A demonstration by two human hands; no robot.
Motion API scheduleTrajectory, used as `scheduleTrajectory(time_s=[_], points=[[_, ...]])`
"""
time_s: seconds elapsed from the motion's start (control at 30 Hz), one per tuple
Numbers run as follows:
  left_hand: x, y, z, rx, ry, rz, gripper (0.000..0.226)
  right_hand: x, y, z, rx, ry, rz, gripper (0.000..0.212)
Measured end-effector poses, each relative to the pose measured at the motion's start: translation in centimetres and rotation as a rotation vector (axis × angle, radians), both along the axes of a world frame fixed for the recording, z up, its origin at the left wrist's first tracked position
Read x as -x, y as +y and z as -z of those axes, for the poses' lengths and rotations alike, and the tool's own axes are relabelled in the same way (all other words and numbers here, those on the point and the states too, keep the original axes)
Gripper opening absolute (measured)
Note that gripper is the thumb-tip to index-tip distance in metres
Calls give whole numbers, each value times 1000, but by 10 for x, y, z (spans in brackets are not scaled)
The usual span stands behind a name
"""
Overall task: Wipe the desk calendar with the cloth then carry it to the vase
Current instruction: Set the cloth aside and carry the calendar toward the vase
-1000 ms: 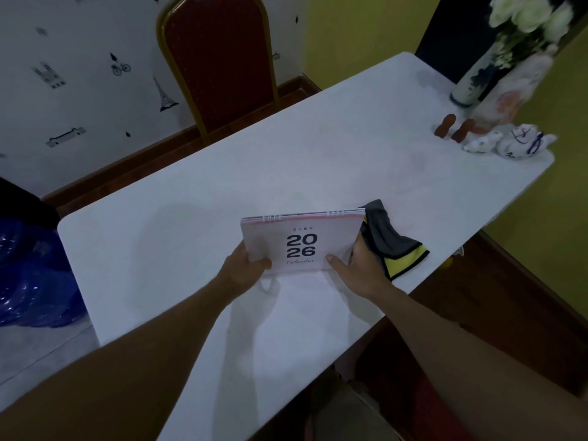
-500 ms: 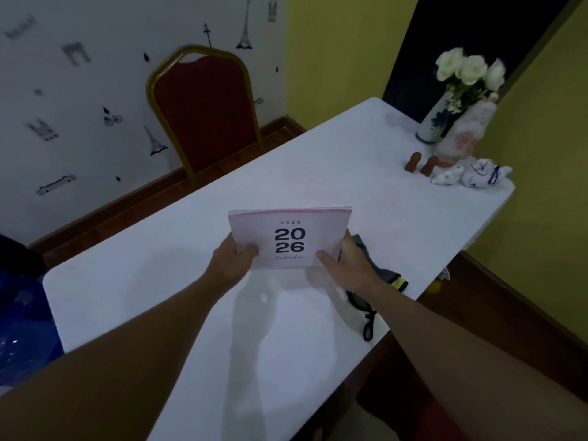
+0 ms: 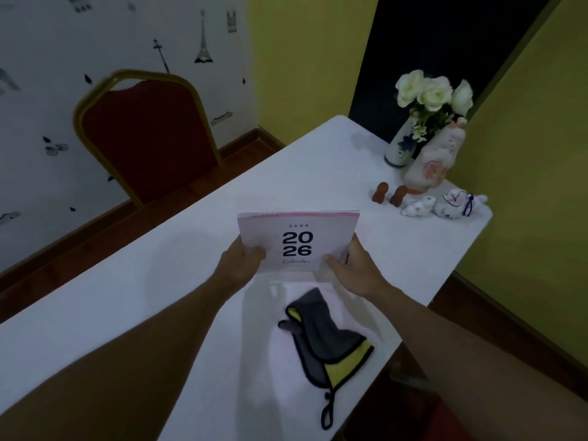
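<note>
The white desk calendar (image 3: 297, 240), printed "2026", is held up above the white table (image 3: 159, 281) with its cover facing me. My left hand (image 3: 240, 265) grips its lower left corner and my right hand (image 3: 353, 268) grips its lower right edge. The grey and yellow cloth (image 3: 331, 342) lies crumpled on the table below the calendar, between my forearms, near the table's right edge. The white vase (image 3: 402, 144) with blue painting and white flowers stands at the far right corner of the table.
A pink and white figurine (image 3: 432, 160) leans beside the vase, with two small brown pieces (image 3: 388, 192) and two white ceramic animals (image 3: 445, 205) in front of it. A red chair (image 3: 149, 138) with a gold frame stands beyond the table's left side.
Both hands have lifted the calendar off the table and carried it forward toward the vase end. The cloth stays on the table, now nearer to me than the calendar.
</note>
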State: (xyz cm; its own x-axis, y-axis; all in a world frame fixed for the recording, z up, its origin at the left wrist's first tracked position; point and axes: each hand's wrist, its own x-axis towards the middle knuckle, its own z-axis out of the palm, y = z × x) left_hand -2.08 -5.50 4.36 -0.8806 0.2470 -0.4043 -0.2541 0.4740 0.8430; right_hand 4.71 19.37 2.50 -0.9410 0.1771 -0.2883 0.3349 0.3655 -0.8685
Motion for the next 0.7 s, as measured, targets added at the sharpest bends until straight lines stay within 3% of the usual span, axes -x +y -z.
scheduleTrajectory(time_s=[0.43,0.7], points=[[44,89,57,34,-45,14,26,34,81,43,-24,-69,70,57],[66,94,51,26,-144,-19,28,47,86,40,-4,-46,64,58]])
